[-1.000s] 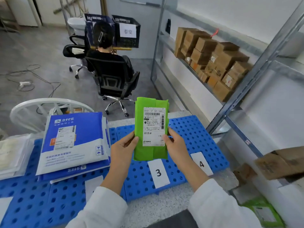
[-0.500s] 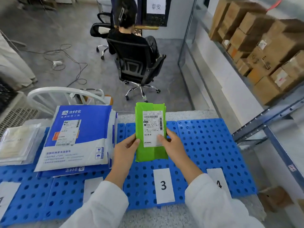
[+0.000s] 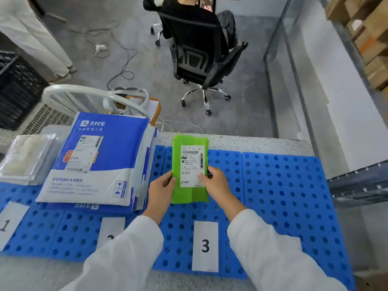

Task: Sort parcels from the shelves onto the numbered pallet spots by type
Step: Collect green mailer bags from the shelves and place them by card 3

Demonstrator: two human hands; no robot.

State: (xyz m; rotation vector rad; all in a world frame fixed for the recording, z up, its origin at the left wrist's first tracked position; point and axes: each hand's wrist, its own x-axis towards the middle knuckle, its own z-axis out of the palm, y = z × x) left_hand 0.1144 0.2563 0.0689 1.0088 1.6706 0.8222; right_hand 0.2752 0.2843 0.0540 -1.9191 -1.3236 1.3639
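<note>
The green parcel [image 3: 190, 171] is held between both hands, with its long axis running straight away from the person. Its near short edge is level with the wrists and its far short edge lies well beyond the fingertips. The white shipping label [image 3: 192, 164] faces up and reads upright to the wearer, the barcode end farthest from the hands.

The left hand [image 3: 160, 192] pinches the parcel's left long edge low down, its thumb lying on the green face and its fingers tucked under. The right hand [image 3: 216, 185] grips the right long edge, with its thumb pressed on the label's near right corner and its fingers curled round behind.

The parcel is over the blue pallet [image 3: 283, 196]. I cannot tell whether it rests on the pallet or is held just above. Its far end reaches past the pallet's far rim.

The card marked 3 [image 3: 205, 245] lies on the pallet nearer the person than the hands, between the two white sleeves. A stack of blue-and-white mailers [image 3: 98, 160] sits just beside the left hand, on its outer side. Clear-bagged parcels [image 3: 25, 156] and the card marked 1 [image 3: 8, 223] are farther out that way. Beyond the fingertips a person sits in a black office chair [image 3: 201, 53].
</note>
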